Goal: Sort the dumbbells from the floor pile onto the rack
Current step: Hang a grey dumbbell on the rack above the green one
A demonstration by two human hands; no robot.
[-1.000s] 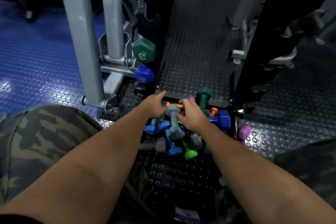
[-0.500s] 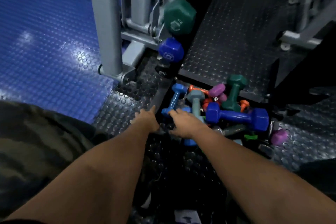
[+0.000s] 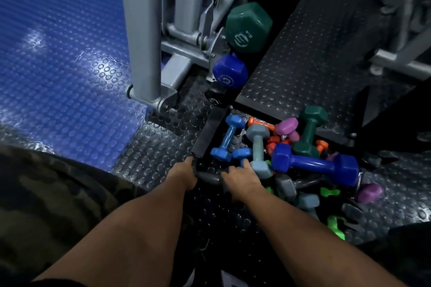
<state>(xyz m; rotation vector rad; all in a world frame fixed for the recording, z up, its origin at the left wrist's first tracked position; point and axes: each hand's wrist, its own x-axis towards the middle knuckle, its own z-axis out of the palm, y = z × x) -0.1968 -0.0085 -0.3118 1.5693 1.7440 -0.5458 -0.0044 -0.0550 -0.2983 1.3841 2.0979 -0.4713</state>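
- Hands first: my left hand (image 3: 184, 176) and right hand (image 3: 241, 182) have closed in on a dark grey dumbbell (image 3: 208, 177) since half a second ago, fingers curled over its two ends.
- Just beyond my right fingertips, the floor pile (image 3: 291, 161) looks unchanged: light blue dumbbell (image 3: 227, 138), grey-blue one (image 3: 257, 147), big royal blue one (image 3: 312, 162).
- Farther off, the rack (image 3: 186, 37) holds a green dumbbell (image 3: 247, 28) above a blue dumbbell (image 3: 229, 72).

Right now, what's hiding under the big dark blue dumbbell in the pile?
Under the big dark blue dumbbell you can see a grey dumbbell and bits of a bright green one. Whatever lies straight beneath its handle is covered, so I can't tell.
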